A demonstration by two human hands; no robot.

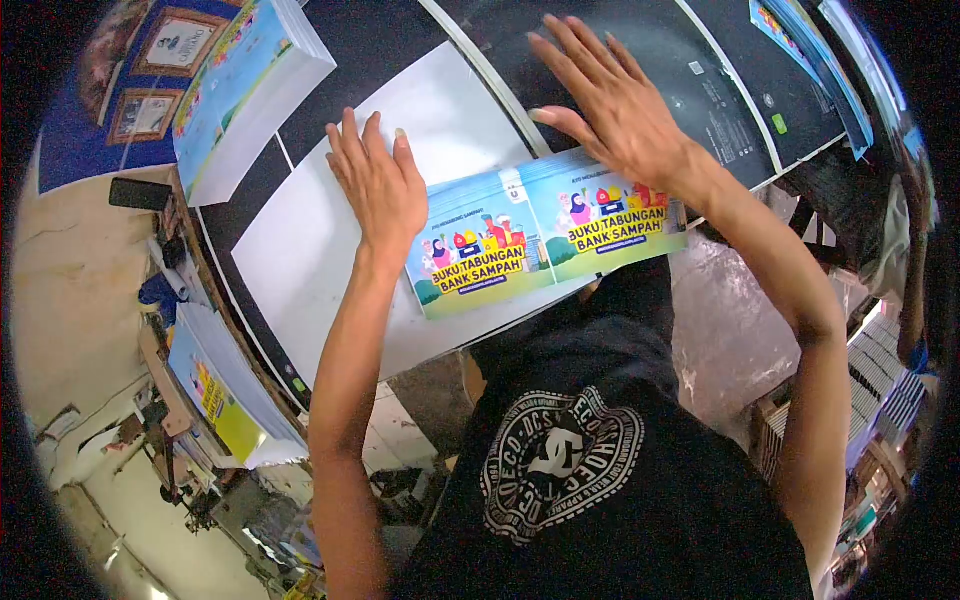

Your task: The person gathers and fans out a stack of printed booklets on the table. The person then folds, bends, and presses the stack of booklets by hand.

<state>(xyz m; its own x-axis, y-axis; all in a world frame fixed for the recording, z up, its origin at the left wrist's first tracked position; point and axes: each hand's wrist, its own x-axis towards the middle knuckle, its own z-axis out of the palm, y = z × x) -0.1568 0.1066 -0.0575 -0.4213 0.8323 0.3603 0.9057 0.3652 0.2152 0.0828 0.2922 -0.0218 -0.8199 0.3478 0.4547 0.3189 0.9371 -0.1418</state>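
Observation:
A printed sheet [475, 295] with two matching cover pictures reading "BUKU TABUNGAN BANK SAMPAH" lies near the table's front edge. Under it is a large white sheet [300, 250]. My left hand [380, 195] rests flat at the printed sheet's left edge, fingers stretched out over the white sheet. With fingers spread, my right hand [620, 110] is over the sheet's upper right part and the black tabletop; its wrist covers some of the right picture. Neither hand grips anything. Whether more sheets lie beneath the printed one, I cannot tell.
A tall stack of printed sheets [245, 100] stands at the table's far left, and another stack [815, 60] at the far right. Beside the table on the left is a further pile [215, 385]. The black tabletop [640, 30] has light strips across it.

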